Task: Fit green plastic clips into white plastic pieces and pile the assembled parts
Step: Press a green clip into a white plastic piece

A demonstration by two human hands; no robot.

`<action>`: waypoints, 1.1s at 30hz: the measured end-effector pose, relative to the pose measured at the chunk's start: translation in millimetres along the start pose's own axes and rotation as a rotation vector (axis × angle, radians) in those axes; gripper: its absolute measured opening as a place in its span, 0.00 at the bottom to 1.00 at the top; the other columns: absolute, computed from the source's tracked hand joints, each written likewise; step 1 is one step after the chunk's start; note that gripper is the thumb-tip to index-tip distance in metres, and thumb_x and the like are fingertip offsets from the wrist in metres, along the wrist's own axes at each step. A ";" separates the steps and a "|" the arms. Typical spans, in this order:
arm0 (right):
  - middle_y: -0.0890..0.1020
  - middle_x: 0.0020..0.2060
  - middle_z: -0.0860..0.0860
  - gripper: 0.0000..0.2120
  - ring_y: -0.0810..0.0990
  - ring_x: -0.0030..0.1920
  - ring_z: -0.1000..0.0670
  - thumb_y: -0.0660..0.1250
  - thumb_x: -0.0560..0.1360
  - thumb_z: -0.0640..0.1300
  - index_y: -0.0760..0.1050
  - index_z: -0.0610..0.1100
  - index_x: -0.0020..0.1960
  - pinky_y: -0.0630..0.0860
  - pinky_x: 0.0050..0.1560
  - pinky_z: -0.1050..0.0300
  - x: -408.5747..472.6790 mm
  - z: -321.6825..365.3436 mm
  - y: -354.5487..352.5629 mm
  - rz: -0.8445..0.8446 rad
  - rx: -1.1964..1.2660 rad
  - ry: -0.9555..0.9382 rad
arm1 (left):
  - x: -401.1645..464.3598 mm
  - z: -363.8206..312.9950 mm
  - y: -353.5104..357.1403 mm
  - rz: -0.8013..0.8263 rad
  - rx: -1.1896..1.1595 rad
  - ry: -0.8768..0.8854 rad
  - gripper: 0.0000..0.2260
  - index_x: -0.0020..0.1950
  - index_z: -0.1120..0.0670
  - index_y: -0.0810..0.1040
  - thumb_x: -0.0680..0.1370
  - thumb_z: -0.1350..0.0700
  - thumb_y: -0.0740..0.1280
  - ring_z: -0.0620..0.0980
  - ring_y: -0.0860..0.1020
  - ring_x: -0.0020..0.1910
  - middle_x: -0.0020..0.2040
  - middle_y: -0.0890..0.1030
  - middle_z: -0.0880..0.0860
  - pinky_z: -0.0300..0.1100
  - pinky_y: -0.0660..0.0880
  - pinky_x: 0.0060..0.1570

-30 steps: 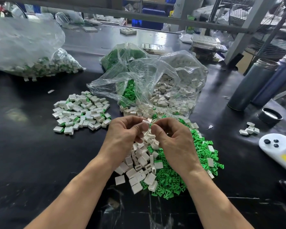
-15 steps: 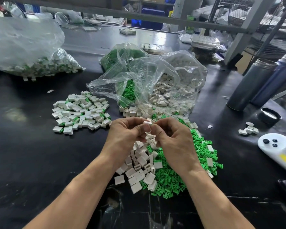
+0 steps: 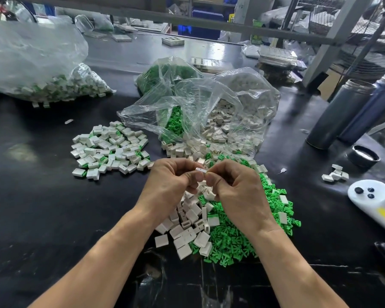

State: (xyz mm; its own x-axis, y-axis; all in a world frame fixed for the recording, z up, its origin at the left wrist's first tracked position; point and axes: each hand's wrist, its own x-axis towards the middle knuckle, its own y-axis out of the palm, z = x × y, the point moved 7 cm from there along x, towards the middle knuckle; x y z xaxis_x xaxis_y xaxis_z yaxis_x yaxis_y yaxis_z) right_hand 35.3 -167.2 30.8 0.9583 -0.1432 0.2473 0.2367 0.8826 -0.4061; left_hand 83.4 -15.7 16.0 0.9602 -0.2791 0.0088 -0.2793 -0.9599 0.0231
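A glossy black table [image 3: 38, 207] is carrying a pile of assembled parts [image 3: 110, 149], loose white pieces [image 3: 187, 223] beside green clips [image 3: 238, 238], clear plastic bags [image 3: 209, 112], two metal flasks [image 3: 340, 112], a black lid [image 3: 364, 155] and a white tool [image 3: 373, 196].

The pile of assembled white-and-green plastic parts [image 3: 109, 150] lies on the black table [image 3: 31, 207], left of the clear plastic bags [image 3: 200, 112], with loose green plastic clips [image 3: 231, 238] before them.

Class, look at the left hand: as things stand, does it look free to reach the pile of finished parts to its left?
Probably yes. Only bare black table lies between the left hand and the assembled pile; however, it is pinching a white piece together with the right hand.
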 end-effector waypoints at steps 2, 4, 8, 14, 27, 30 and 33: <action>0.84 0.38 0.55 0.06 0.83 0.39 0.52 0.73 0.79 0.41 0.82 0.50 0.45 0.84 0.42 0.46 0.1 0.5 0.4 -0.001 -0.004 0.004 | 0.6 0.0 -0.1 0.000 -0.003 0.003 0.04 0.45 0.59 0.86 0.77 0.67 0.73 0.48 0.80 0.35 0.37 0.85 0.55 0.39 0.81 0.38; 0.84 0.37 0.53 0.05 0.83 0.37 0.52 0.74 0.79 0.41 0.83 0.50 0.45 0.84 0.38 0.50 0.8 -1.3 0.6 -0.016 0.087 0.038 | 0.4 -0.3 -0.2 -0.007 -0.056 -0.001 0.04 0.46 0.59 0.86 0.77 0.66 0.73 0.48 0.80 0.35 0.37 0.85 0.55 0.39 0.81 0.38; 0.85 0.35 0.46 0.06 0.79 0.32 0.51 0.74 0.78 0.38 0.84 0.48 0.44 0.79 0.32 0.59 3.5 -3.6 -1.0 -0.069 0.265 0.088 | 1.0 -3.0 0.5 0.008 -0.149 0.004 0.03 0.48 0.58 0.86 0.76 0.63 0.74 0.47 0.80 0.37 0.39 0.85 0.54 0.40 0.82 0.39; 0.85 0.36 0.46 0.04 0.78 0.31 0.52 0.75 0.77 0.42 0.84 0.47 0.43 0.77 0.31 0.60 4.2 -5.8 0.4 -0.055 0.266 0.103 | 1.4 -10.8 -0.6 0.039 0.023 0.122 0.06 0.52 0.57 0.85 0.78 0.65 0.72 0.45 0.82 0.42 0.46 0.86 0.52 0.40 0.80 0.43; 0.74 0.24 0.53 0.29 0.69 0.23 0.56 0.53 0.87 0.57 0.84 0.56 0.35 0.64 0.22 0.63 -2.5 6.9 16.4 -0.050 0.407 0.234 | -8.0 -11.2 26.7 0.143 -0.074 0.154 0.04 0.49 0.57 0.84 0.78 0.66 0.72 0.47 0.85 0.49 0.55 0.84 0.48 0.39 0.81 0.48; 0.70 0.23 0.55 0.27 0.66 0.24 0.56 0.54 0.87 0.57 0.84 0.57 0.37 0.63 0.22 0.61 -1.8 3.0 15.6 -0.084 0.408 0.223 | -9.9 -12.9 31.5 0.152 -0.073 0.170 0.03 0.50 0.59 0.83 0.77 0.64 0.73 0.43 0.84 0.48 0.53 0.85 0.47 0.32 0.79 0.47; 0.71 0.23 0.56 0.24 0.68 0.24 0.58 0.54 0.84 0.59 0.85 0.58 0.39 0.65 0.23 0.64 -2.8 2.9 14.8 -0.102 0.430 0.205 | -10.7 -14.1 33.1 0.147 -0.079 0.184 0.03 0.49 0.59 0.83 0.77 0.65 0.73 0.43 0.84 0.50 0.54 0.85 0.49 0.32 0.78 0.48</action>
State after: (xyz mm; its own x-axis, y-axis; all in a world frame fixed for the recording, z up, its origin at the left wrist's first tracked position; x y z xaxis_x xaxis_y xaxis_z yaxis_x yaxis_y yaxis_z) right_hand 35.7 -152.5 26.6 0.9556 -0.2858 0.0710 0.2850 0.9583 0.0220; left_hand 63.9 -44.1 30.8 0.8948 -0.3994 0.1995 -0.4220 -0.9025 0.0858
